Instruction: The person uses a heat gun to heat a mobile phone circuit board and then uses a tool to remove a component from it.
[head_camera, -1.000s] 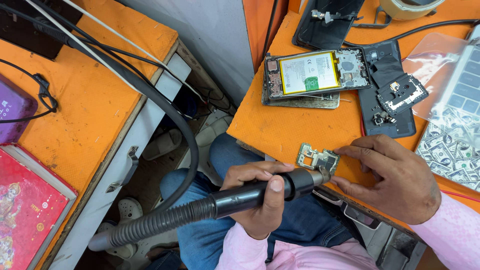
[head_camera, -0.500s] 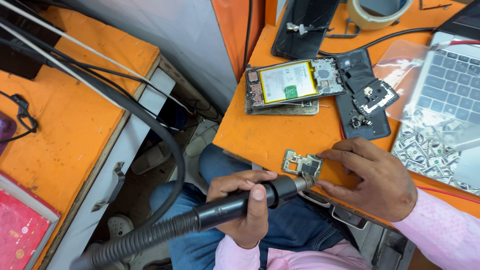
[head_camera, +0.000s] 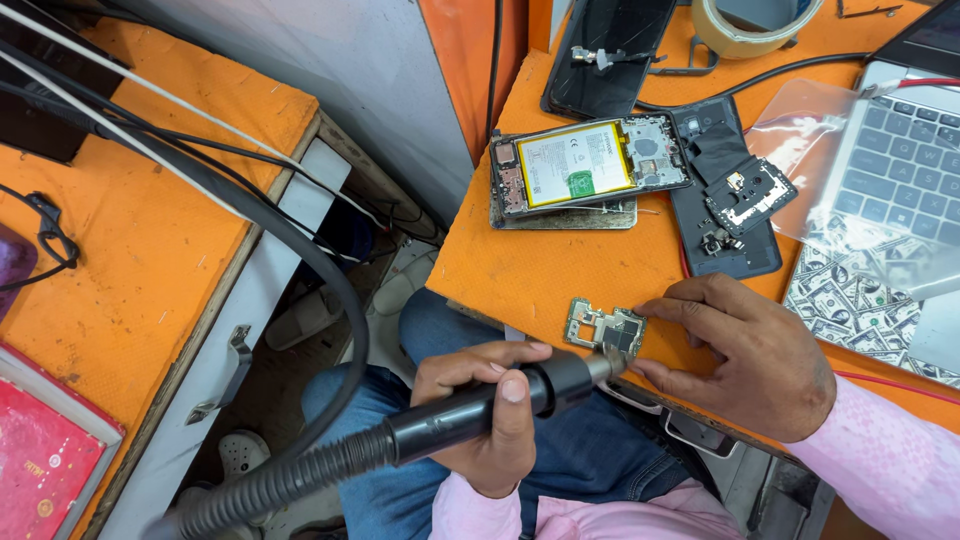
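Note:
My left hand (head_camera: 488, 412) grips a black hot-air wand (head_camera: 470, 412) with a ribbed hose; its metal nozzle tip touches a small circuit board (head_camera: 604, 329) at the near edge of the orange table (head_camera: 540, 270). My right hand (head_camera: 748, 355) rests on the table, its fingertips pressing the board's right side. Farther back lies an opened phone (head_camera: 585, 165) with its yellow-labelled battery showing. A black back cover (head_camera: 728, 190) with small parts lies to the phone's right.
A laptop (head_camera: 900, 170) under a clear plastic bag stands at the right. A tape roll (head_camera: 745, 25) and a dark phone screen (head_camera: 605, 50) lie at the back. Black cables cross a second orange bench (head_camera: 120, 230) at the left.
The view has shifted and closed in on the table. Both hands keep their hold; the nozzle stays at the small board.

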